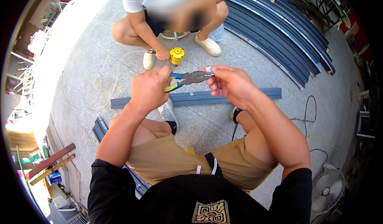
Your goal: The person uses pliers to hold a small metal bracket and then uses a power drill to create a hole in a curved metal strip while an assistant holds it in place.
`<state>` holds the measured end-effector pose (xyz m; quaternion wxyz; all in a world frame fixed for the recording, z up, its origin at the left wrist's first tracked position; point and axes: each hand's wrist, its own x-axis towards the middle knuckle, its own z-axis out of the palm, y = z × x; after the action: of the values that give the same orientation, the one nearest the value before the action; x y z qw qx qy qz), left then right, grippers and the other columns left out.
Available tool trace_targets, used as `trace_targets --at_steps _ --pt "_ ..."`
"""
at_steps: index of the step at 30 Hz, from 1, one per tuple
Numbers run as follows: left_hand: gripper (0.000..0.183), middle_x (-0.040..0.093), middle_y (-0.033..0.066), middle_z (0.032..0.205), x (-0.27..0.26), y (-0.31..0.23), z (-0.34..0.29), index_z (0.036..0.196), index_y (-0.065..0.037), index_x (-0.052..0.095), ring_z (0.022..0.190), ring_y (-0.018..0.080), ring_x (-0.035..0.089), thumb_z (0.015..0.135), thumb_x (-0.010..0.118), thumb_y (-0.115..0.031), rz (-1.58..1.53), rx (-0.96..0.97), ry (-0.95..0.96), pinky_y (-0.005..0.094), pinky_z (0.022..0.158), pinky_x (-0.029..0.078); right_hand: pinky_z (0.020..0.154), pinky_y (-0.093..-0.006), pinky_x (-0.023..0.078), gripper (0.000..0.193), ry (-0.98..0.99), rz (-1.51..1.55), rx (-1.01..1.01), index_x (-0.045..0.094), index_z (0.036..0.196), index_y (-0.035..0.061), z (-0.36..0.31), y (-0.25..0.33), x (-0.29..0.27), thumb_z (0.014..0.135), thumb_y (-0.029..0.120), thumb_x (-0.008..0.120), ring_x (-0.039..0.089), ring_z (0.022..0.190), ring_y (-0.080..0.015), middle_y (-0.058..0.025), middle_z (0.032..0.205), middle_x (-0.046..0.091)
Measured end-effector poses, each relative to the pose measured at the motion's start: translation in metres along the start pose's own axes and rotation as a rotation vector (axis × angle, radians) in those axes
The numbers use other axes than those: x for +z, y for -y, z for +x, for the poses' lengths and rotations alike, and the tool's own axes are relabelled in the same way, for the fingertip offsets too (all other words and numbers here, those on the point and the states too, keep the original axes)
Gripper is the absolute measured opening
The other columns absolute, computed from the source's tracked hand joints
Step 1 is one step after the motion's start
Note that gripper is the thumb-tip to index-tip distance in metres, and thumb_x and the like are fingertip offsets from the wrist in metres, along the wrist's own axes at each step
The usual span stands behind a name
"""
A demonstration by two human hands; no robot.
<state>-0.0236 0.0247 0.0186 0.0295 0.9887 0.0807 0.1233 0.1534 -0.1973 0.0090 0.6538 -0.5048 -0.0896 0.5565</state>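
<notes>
My left hand [148,87] is wrapped round the blue and yellow handles of a pair of pliers [194,78], which I hold level above the floor. The plier jaws point right, toward my right hand [232,83]. Between the thumb and fingers of that hand I pinch a small whitish piece [208,69], right at the jaw tips. Its exact kind is too small to make out, and my fingers cover part of it. Below the pliers, a long dark grey metal profile [255,94] lies across the floor.
Opposite me a person sits low, one hand on a yellow air tool [176,56] with a thin hose. Long grey profiles [275,32] are stacked at the far right. A fan [327,189] stands at the lower right, near black and yellow cables. Wooden bars [52,162] lie at left.
</notes>
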Motion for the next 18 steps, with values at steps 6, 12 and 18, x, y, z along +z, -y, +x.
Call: trace_targets --at_steps 6,12,18 --pt "0.026 0.065 0.0078 0.079 0.0033 0.0026 -0.0005 0.094 -0.011 0.056 0.071 0.0324 0.071 0.079 0.076 -0.006 -0.035 0.053 -0.057 0.0468 0.059 0.054 0.073 -0.0265 0.059 0.037 0.015 0.008 0.011 0.066 0.14 -0.0024 0.0021 -0.0001 0.0 0.114 0.022 0.055 0.064 0.076 -0.0082 -0.0001 0.089 0.069" --pt "0.03 0.064 0.0077 0.078 0.0047 0.0036 -0.0012 0.095 -0.011 0.055 0.072 0.0325 0.071 0.076 0.076 -0.003 -0.011 0.053 -0.055 0.0465 0.059 0.054 0.073 -0.0267 0.058 0.037 -0.013 -0.001 0.02 0.066 0.14 -0.0026 0.0039 -0.0023 -0.0016 0.114 0.022 0.055 0.064 0.076 -0.008 0.0 0.089 0.069" --pt "0.033 0.064 0.0083 0.08 0.0075 0.0038 -0.0024 0.097 -0.01 0.054 0.073 0.0334 0.071 0.074 0.076 -0.003 -0.001 0.05 -0.023 0.0471 0.059 0.054 0.073 -0.027 0.058 0.037 -0.019 -0.019 0.021 0.067 0.139 -0.0018 0.0065 -0.0068 -0.0052 0.114 0.022 0.055 0.063 0.076 -0.0079 0.0006 0.09 0.069"
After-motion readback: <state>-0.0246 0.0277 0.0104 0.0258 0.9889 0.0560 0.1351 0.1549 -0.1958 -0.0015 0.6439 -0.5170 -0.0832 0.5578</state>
